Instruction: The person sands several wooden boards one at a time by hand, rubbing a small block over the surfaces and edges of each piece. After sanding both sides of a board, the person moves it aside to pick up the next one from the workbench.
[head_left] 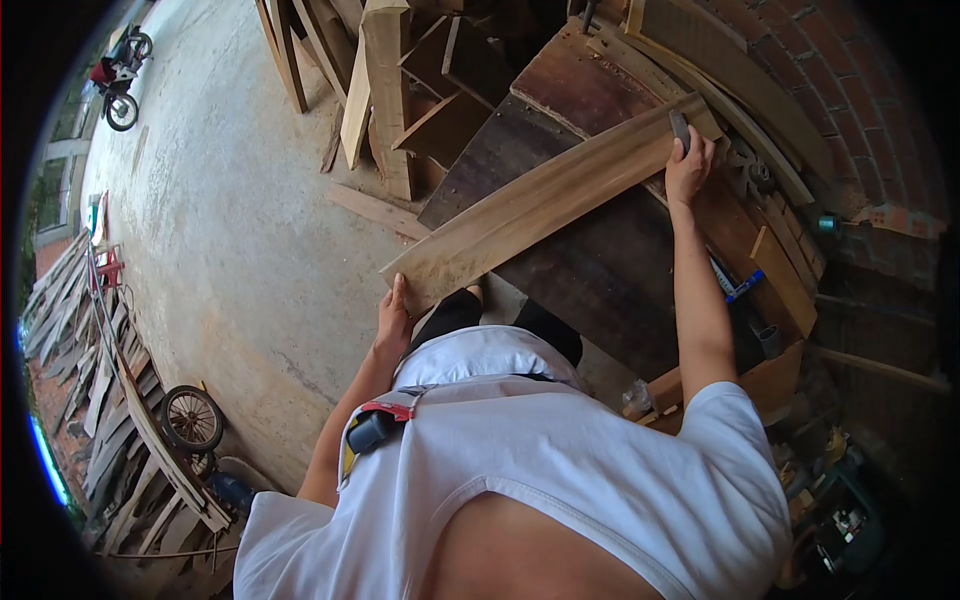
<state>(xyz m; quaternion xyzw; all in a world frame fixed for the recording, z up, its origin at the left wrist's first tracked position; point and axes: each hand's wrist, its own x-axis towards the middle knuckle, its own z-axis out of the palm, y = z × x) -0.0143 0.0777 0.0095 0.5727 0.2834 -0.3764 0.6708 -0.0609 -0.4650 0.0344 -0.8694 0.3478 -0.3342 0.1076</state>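
Observation:
A long wooden board (545,200) lies slantwise across a dark worktable (600,265), its lower left end sticking out past the table edge toward my body. At that end my left hand (394,312) grips the board's edge, fingers closed round it. My right hand (690,165) is closed on a small dark grey block (680,130) over the board's upper right end. The block overlaps the board's face there, and part of it is hidden by my fingers.
Upright timber pieces (388,100) stand beyond the table. A blue-handled tool (743,287) lies at the right, near a brick wall (840,90). Scrap wood (100,370) and a wheel (192,419) are at the left; a motorbike (120,75) stands far off on the concrete floor (220,220).

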